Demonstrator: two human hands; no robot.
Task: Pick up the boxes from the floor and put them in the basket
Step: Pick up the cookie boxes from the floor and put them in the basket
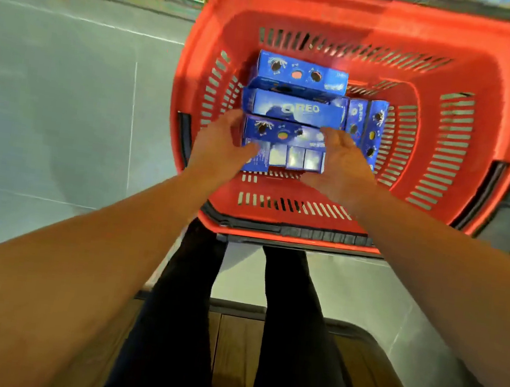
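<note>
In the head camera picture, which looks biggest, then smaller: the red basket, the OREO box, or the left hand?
1. Basket, by far the largest.
2. OREO box.
3. Left hand, but it's nearer the camera and close in size, so this order is unsure.

Red basket (500, 95) on grey floor (65, 105).

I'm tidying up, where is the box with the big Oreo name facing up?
The Oreo box lies in the red basket, left of centre, second in a row of three flat boxes, just beyond both hands.
</note>
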